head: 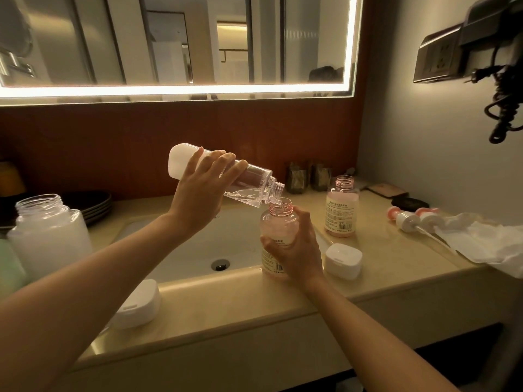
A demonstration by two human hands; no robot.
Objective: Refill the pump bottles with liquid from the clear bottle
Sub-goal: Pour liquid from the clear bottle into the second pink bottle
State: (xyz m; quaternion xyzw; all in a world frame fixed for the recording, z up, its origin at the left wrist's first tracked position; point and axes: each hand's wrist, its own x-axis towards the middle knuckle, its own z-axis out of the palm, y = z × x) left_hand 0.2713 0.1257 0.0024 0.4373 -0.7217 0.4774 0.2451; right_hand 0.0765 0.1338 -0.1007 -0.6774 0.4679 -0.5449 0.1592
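Right now the sink (181,244), sunk in the worktop (382,250), is serving as landmark. At its right rim the left hand (198,196) is tilting the clear bottle (249,185), fingers (223,165) wrapping its smooth, rigid, probably slippery middle, the sensible place to hold it. Its liquid is running into the pink pump bottle (278,227), which the right hand (297,250) is gripping around the label. A second pump bottle (341,207) is standing open further right of the sink, holding pink liquid; its light, loose pump heads (413,219) are lying beyond.
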